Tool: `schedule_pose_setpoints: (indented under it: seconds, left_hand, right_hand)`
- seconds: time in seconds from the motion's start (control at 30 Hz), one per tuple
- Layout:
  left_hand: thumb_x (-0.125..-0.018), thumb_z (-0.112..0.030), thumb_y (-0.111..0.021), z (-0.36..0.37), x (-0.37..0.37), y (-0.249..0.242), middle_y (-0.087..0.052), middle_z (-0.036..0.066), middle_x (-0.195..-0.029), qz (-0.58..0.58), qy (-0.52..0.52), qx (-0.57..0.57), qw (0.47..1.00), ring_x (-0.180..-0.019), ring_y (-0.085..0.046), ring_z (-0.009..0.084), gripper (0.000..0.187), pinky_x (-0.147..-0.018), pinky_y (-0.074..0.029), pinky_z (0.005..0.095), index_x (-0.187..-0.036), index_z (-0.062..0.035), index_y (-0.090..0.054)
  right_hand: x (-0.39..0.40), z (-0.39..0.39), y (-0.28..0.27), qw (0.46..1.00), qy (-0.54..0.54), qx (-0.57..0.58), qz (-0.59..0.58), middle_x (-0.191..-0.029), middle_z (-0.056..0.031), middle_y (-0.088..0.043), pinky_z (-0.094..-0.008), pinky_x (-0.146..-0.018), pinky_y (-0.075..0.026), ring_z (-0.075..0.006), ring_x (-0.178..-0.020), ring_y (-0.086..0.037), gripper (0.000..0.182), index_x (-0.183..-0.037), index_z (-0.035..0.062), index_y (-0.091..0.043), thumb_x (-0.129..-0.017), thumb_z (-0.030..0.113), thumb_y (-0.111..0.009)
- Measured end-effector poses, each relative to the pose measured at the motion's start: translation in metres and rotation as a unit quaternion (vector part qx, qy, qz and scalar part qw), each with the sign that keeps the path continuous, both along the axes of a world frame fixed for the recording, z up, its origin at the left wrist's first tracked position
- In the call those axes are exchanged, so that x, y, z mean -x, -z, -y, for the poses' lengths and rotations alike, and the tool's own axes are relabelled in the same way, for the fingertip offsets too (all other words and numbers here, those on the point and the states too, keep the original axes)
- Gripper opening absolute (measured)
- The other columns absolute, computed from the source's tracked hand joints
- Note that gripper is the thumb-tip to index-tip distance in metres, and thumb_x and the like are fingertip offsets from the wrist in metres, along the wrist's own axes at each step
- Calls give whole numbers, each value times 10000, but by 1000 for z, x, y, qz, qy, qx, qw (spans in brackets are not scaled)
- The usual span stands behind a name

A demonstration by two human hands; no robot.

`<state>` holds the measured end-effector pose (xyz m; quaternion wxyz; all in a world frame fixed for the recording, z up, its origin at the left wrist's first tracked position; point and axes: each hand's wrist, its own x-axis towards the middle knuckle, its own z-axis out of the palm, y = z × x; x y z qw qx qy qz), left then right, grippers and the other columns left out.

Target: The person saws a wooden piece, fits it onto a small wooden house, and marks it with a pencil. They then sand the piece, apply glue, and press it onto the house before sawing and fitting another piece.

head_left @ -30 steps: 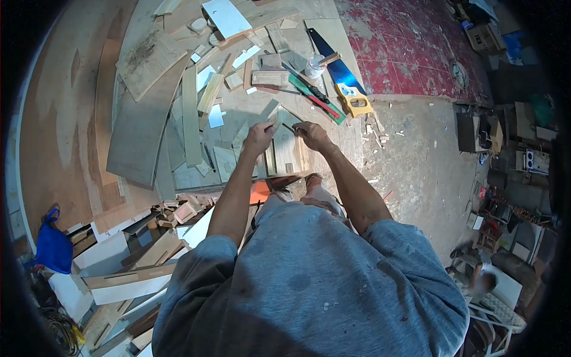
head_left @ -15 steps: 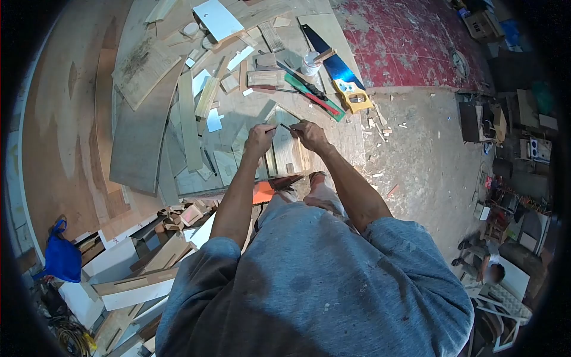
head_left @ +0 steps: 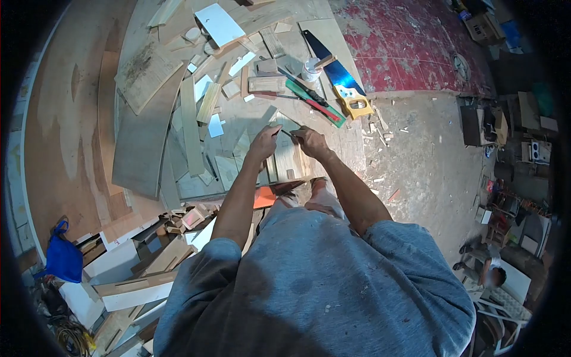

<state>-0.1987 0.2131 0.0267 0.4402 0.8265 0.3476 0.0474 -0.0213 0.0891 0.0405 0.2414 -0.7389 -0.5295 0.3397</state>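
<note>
My right hand (head_left: 312,143) pinches a thin dark rod (head_left: 286,133), whose exact kind is too small to make out. Its tip points left, toward my left hand (head_left: 263,143). The left fingers are drawn together; anything between them is too small to tell. Both hands are over a pale wooden piece (head_left: 288,159) with a small dark rectangular mark near its front end. Beyond them lie a green strip (head_left: 338,119), a red-and-black tool (head_left: 321,110) and a small wooden block (head_left: 267,84).
A handsaw with a yellow handle (head_left: 353,105) lies at the worktable's right side, beside a white tub (head_left: 311,69). Large boards (head_left: 143,140) and offcuts cover the left. A blue bag (head_left: 63,254) hangs over scrap wood at lower left. Another person (head_left: 485,269) sits at far right.
My two hands have shifted slightly lower in the view and stay close together. The dark rod remains in my right hand. The whole view has moved a little.
</note>
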Motion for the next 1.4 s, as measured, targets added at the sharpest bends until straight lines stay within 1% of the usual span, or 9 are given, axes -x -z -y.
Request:
schedule_pose_setpoints:
  seconds: [0.07,0.13,0.37,0.43,0.73,0.9,1.13,1.2,1.4]
  left_hand:
    - [-914,-60,-518,-8,-5,6,-618,208,-1138,-13,14,23,1000,-1068,-603,348,391,-924,-466,388,-1292,-94,-612]
    - [-902,-38,-512,-14,-10,3,-608,214,-1111,-28,28,47,998,-1049,-597,345,410,-927,-460,396,-1301,-88,-594]
    - [-916,-60,-494,-14,-10,3,-613,205,-1191,-27,30,55,998,-1136,-585,325,382,-1000,-441,374,-1282,-48,-600]
    - [-917,-61,-492,-13,-8,-1,-613,203,-1203,-39,24,72,996,-1145,-584,321,384,-1008,-439,369,-1285,-42,-599]
    - [-885,-63,-563,-16,-1,8,-620,179,-1078,-41,14,99,994,-1004,-610,314,355,-903,-481,363,-1237,-46,-605]
    - [-874,-67,-576,-7,3,11,-637,167,-1065,36,-23,63,997,-971,-619,297,292,-889,-484,355,-1154,-14,-639]
    - [-896,-83,-588,-10,4,4,-643,188,-1090,3,-17,94,995,-1012,-628,311,301,-911,-480,352,-1184,-24,-653]
    - [-898,-105,-596,-10,6,7,-633,143,-980,22,-11,95,995,-883,-616,227,333,-811,-482,335,-1217,-23,-649]
    - [-894,-87,-611,-12,7,9,-621,115,-965,37,-8,98,994,-845,-599,193,354,-762,-483,323,-1238,-9,-640]
  right_hand:
    - [-1,0,5,1000,-5,-7,1,-989,-72,-663,-457,-791,-495,-289,-973,-659,132,-879,150,-652,-930,211,-546]
    - [-2,-2,6,999,-19,-34,31,-988,-103,-682,-419,-751,-525,-317,-914,-673,158,-1012,142,-695,-920,132,-567]
    - [1,-1,-1,997,-32,-1,73,-965,-127,-673,-442,-745,-532,-339,-892,-669,124,-960,121,-681,-915,154,-570]
    - [2,1,21,989,-34,-88,111,-928,-138,-661,-459,-721,-534,-356,-862,-662,110,-926,104,-667,-913,162,-574]
    - [10,1,-4,994,46,-33,93,-890,-138,-656,-472,-711,-518,-372,-791,-659,96,-883,99,-657,-865,179,-607]
    - [16,-3,-11,989,25,-14,144,-899,-111,-664,-481,-697,-503,-354,-794,-664,125,-893,116,-662,-877,230,-612]
    - [10,-2,-5,993,-8,-55,103,-874,-76,-656,-463,-693,-510,-338,-811,-662,120,-894,131,-646,-919,221,-572]
    - [7,-1,-6,995,-10,-48,92,-879,-77,-656,-458,-696,-515,-335,-816,-663,124,-893,129,-643,-925,216,-560]
    - [4,-5,-6,995,-30,-22,96,-909,-81,-656,-449,-715,-525,-325,-851,-667,171,-918,123,-637,-956,248,-527]
